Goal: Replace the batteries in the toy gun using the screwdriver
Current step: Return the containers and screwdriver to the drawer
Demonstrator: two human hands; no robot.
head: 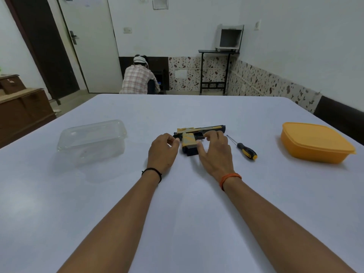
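A yellow and black toy gun (189, 139) lies flat on the white table (177, 194), barrel pointing right, grip toward me. My left hand (162, 152) hovers just left of the grip with fingers loosely curled, holding nothing. My right hand (215, 152) is spread over the gun's right side, its fingertips at the trigger area and its thumb beside the grip; I cannot tell whether they touch it. A screwdriver (243, 147) with a black and yellow handle lies on the table just right of my right hand, tip pointing away.
A clear plastic container (92, 139) stands on the table to the left. An orange lidded box (317, 143) sits at the right. Beyond the table's far edge a person (137, 77) crouches with their back to me, near a door and a small black stand.
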